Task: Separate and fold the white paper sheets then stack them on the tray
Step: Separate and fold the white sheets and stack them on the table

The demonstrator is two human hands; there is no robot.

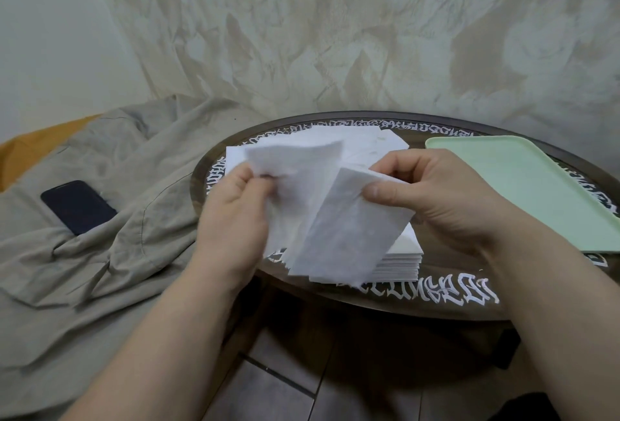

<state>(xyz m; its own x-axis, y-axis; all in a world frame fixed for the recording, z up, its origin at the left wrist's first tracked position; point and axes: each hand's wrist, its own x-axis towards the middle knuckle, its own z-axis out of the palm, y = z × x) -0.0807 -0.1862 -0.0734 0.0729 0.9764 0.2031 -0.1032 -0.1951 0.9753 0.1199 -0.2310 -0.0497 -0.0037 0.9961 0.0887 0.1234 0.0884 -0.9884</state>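
Observation:
Above a pile of white paper sheets (402, 251) on the round dark table (419, 300), both hands hold thin white sheets. My left hand (231, 219) pinches the top corner of one sheet (295, 179), which is blurred. My right hand (443, 196) pinches the top edge of a second sheet (349, 239), hanging in front of the first and partly overlapping it. A pale green tray (523, 185) lies on the table to the right, with nothing on the part in view.
More loose white sheets (369, 140) spread at the back of the pile. A dark phone (79, 207) lies on a rumpled beige cloth (100, 269) to the left. A patterned curtain hangs behind the table; tiled floor shows below its front edge.

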